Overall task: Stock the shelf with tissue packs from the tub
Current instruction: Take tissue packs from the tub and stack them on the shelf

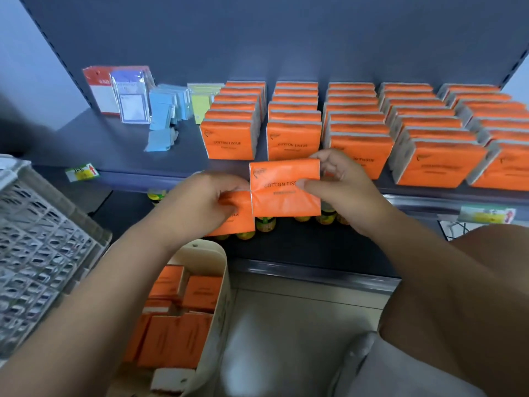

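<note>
At far left stands a grey lattice crate (43,239), its contents not visible from this angle. Just beside it on the floor, under the person's left forearm, sits the cream tub (221,285), holding a loose jumble of orange tissue packs (177,336), some on edge, some flat, one near the bottom showing its white side.

Above, on the dark shelf (94,138), small goods line the left end: red-and-white cards (100,93), a purple packet (131,98) propped in front of them, pale blue packets (166,107) with one fallen forward, then yellow-green packets (201,103). A yellow price tag (82,172) hangs on the shelf's front edge.

In front of that edge the left hand (200,199) grips one orange pack (239,217) by its left side, fingers curled round it. The right hand (340,181) pinches a second pack, marked COTTON TISSUE (280,196), thumb on its face and fingers behind its upper right corner. This pack overlaps the upper right part of the first, and both are held upright, just short of the shelf.

Behind the hands, five rows of matching orange packs (360,130) run from the shelf's middle to its right end, standing face forward from the back panel to the front; the two left rows stop short of the edge. On the lower shelf, small jars with green-and-yellow labels (265,224) show beneath the held packs. A second price tag (486,214) hangs at far right.
</note>
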{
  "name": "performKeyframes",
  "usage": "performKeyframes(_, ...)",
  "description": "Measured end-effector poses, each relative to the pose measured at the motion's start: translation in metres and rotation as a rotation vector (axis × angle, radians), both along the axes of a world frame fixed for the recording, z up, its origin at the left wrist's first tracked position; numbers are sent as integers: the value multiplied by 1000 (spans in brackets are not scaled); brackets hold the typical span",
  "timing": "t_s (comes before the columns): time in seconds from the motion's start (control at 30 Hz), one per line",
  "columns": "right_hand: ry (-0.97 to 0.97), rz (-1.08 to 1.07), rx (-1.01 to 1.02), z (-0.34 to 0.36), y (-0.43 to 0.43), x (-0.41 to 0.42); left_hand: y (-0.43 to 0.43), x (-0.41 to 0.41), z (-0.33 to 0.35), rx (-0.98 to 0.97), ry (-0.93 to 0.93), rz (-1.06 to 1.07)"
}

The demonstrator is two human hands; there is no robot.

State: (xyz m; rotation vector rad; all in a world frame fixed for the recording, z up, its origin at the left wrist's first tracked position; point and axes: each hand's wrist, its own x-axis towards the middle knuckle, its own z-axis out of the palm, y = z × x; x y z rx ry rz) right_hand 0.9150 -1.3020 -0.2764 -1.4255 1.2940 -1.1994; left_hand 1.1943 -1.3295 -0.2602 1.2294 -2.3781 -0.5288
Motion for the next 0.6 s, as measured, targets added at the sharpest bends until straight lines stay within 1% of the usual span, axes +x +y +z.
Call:
performKeyframes(0.07,-21,21,-21,5,-3,-2,2,-3,3,-68,-22,15)
performKeyframes(0.13,18,51,-37,12,-8,-5,5,-4,5,-127,-19,10)
performKeyframes(0.2,131,96,-42,22,-13,-8,5,-6,8,-236,-60,-3)
performKeyframes(0.27,301,123,-66,35,-16,-9,4,-8,10,-394,-159,10)
performKeyframes(0.33,405,96,-109,46,-20,-13,1,-12,13,-487,-202,43)
performKeyframes(0.47,444,-51,-217,50,-32,-23,-7,-18,17,-489,-89,151)
performKeyframes(0.6,525,-104,-320,47,-50,-22,-17,-18,22,-372,13,213)
